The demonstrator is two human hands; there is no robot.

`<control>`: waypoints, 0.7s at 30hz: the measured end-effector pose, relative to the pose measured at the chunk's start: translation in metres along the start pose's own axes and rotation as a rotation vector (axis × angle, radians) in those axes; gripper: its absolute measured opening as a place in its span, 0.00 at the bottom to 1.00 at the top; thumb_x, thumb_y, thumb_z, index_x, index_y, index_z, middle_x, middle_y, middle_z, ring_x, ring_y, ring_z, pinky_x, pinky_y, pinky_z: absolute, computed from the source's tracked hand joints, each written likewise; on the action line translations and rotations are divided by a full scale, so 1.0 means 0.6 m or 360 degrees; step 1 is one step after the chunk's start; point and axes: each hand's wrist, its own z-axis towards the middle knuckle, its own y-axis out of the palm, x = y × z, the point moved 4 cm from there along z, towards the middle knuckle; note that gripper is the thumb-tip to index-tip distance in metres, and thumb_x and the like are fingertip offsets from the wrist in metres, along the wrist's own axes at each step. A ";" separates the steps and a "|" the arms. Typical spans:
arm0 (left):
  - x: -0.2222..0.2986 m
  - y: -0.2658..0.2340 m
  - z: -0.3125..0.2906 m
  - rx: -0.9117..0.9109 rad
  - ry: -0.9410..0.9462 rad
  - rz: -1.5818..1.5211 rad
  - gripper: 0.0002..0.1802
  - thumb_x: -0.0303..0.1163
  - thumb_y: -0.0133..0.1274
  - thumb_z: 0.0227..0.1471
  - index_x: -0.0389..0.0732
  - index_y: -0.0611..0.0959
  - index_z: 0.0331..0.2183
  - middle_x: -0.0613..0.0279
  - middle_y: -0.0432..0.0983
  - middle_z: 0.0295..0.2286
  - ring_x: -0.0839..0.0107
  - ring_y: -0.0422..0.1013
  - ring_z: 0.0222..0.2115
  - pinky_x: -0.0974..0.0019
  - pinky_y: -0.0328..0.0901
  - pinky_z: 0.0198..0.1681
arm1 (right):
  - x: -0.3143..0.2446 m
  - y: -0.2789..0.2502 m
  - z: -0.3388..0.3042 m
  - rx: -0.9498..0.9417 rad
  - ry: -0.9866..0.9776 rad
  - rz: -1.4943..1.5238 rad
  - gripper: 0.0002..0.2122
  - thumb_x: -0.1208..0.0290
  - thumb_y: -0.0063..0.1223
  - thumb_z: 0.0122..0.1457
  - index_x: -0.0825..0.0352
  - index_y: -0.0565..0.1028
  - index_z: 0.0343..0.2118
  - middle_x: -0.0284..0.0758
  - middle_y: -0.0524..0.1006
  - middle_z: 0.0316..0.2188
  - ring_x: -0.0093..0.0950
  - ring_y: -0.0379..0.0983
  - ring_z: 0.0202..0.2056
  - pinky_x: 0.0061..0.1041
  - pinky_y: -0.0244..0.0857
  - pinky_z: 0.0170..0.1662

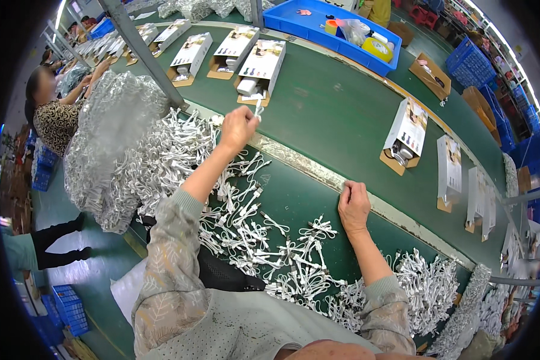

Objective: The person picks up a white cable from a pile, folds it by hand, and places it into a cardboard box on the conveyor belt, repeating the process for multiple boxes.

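My left hand is closed on a bundled white cable, held up over the metal rail. Just beyond it stands an open printed box, its flap toward me and a white item showing at its mouth. My right hand rests against the rail with its fingers curled in; no object shows in it. Between my arms, many bundled white cables lie loose on the green table, with a thicker heap beside my left forearm. Another heap lies to the right of my right forearm.
Beyond the rail a green belt carries more open boxes on both sides. A blue tray stands across it. A metal post rises at the left, near clear plastic bags and a co-worker.
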 end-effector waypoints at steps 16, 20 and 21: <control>0.035 0.004 -0.025 -0.0623 0.0351 0.0280 0.08 0.32 0.52 0.42 0.40 0.83 0.26 0.49 0.77 0.25 0.51 0.74 0.31 0.54 0.67 0.37 | -0.002 0.005 0.009 -0.0056 0.0041 0.0001 0.06 0.82 0.48 0.48 0.66 0.71 0.30 0.40 0.69 0.26 0.40 0.69 0.26 0.34 0.64 0.29; 0.003 -0.020 -0.112 -0.0808 0.0326 0.0565 0.08 0.32 0.54 0.39 0.38 0.80 0.24 0.51 0.75 0.27 0.54 0.72 0.33 0.54 0.67 0.38 | 0.000 0.006 0.009 -0.0050 0.0023 -0.0019 0.06 0.81 0.48 0.49 0.65 0.70 0.30 0.39 0.69 0.26 0.39 0.69 0.27 0.34 0.64 0.29; 0.002 -0.022 -0.123 -0.0763 0.0361 0.0559 0.07 0.31 0.55 0.39 0.38 0.80 0.24 0.51 0.75 0.27 0.54 0.72 0.33 0.54 0.67 0.39 | -0.002 0.006 0.009 -0.0047 0.0019 -0.0027 0.06 0.81 0.48 0.49 0.65 0.70 0.30 0.39 0.69 0.26 0.39 0.69 0.27 0.34 0.64 0.29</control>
